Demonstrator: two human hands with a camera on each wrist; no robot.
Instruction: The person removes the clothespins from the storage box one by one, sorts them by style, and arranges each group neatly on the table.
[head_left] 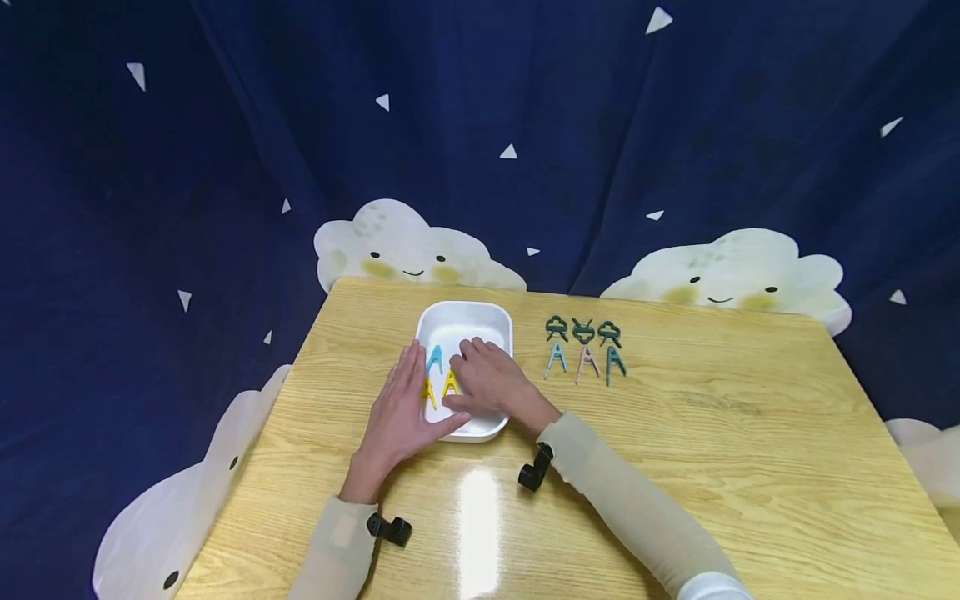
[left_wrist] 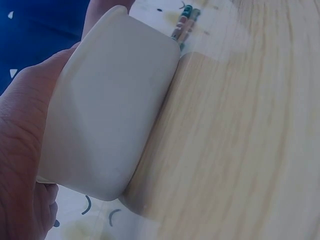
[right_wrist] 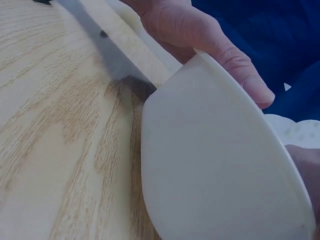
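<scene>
A white plastic tray [head_left: 467, 312] sits on the table, holding a light blue clip [head_left: 436, 358] and two yellow clips [head_left: 450, 383]. My left hand [head_left: 401, 412] lies along its left side with fingers straight, and the thumb stretches across the front rim. In the left wrist view, that hand is against the tray's wall [left_wrist: 110, 110]. My right hand [head_left: 489, 377] reaches inside over the right rim, fingers bent, with index finger and thumb close around one yellow clip. Whether it pinches that clip or another thing is hidden.
Right of the tray, a row of dark green clips [head_left: 583, 331] lies above a row with a light blue clip [head_left: 556, 359], a pink clip [head_left: 587, 364] and a dark green clip [head_left: 615, 364]. A blue curtain [head_left: 480, 125] hangs behind the wooden table [head_left: 735, 467].
</scene>
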